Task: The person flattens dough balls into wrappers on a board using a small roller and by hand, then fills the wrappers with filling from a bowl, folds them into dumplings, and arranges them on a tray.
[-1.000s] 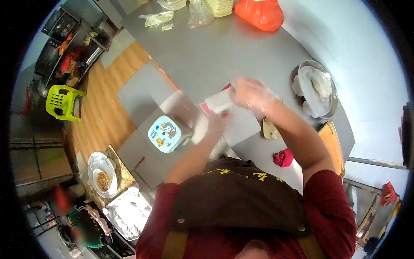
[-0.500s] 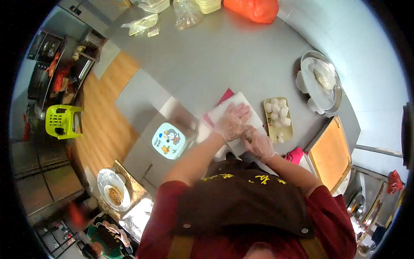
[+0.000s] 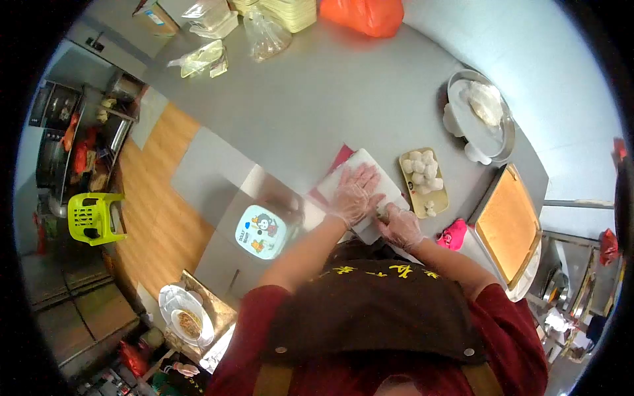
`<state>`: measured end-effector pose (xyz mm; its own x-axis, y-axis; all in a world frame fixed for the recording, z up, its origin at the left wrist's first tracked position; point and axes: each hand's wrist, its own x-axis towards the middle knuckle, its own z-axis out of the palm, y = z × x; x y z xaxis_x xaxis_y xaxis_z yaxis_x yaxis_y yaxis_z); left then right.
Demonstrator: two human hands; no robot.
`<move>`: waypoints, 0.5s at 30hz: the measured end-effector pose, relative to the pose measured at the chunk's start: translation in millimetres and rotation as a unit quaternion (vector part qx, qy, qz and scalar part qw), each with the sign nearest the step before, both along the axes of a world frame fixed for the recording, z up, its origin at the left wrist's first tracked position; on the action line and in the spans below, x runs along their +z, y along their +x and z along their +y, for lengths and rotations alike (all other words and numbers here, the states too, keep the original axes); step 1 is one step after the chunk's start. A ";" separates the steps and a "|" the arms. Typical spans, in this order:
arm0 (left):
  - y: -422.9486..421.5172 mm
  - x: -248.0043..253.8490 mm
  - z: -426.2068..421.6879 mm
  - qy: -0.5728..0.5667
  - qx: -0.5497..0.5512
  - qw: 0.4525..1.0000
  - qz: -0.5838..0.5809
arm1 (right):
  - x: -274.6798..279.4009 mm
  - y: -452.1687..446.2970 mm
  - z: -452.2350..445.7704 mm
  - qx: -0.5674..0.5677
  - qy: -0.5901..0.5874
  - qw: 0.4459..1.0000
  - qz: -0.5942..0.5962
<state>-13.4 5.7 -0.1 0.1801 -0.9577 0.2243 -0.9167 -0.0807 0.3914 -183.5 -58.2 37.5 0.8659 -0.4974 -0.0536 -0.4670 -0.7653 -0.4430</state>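
Note:
My left hand [image 3: 356, 193], in a clear plastic glove, lies flat with its fingers spread on a white board [image 3: 363, 158]. Close to its right, my gloved right hand [image 3: 400, 226] is closed at the board's near edge around something too hidden to name. Pink cloth [image 3: 340, 158] shows from under the board's far left edge. To the right of the board, a yellow tray [image 3: 441, 203] holds several white balls [image 3: 422, 168], with smaller white pieces at its near end.
Right: round metal pan [image 3: 507, 142] with a bagged item, rectangular orange-topped tray [image 3: 508, 224], pink bundle [image 3: 453, 235]. Left: container with a cartoon lid [image 3: 261, 231], green chair [image 3: 96, 219]. Back: red bag [image 3: 366, 16], stacked boxes [image 3: 290, 13]. A co-worker's hand [image 3: 185, 369] shows lower left.
My hands came together over the board; my right hand moved down and nearer my body, uncovering the tray of white balls. Over the last half second both hands have stayed almost in place.

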 end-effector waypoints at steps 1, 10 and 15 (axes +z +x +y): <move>2.4 3.6 2.5 0.018 -0.012 1.000 0.012 | 0.8 -0.6 1.4 0.004 -0.001 1.000 0.000; 12.8 6.4 3.7 0.005 0.015 0.999 0.040 | -14.7 -3.4 -1.9 -0.008 -0.024 1.000 0.015; 11.6 5.1 3.7 0.000 0.041 0.999 0.009 | -23.0 -7.2 -1.7 -0.019 0.003 0.999 0.032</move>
<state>-1.8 9.4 5.0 0.2627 -0.9392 0.2210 -0.8994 -0.1554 0.4085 -190.7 -60.0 14.5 0.8407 -0.5299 -0.1115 -0.5238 -0.7438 -0.4152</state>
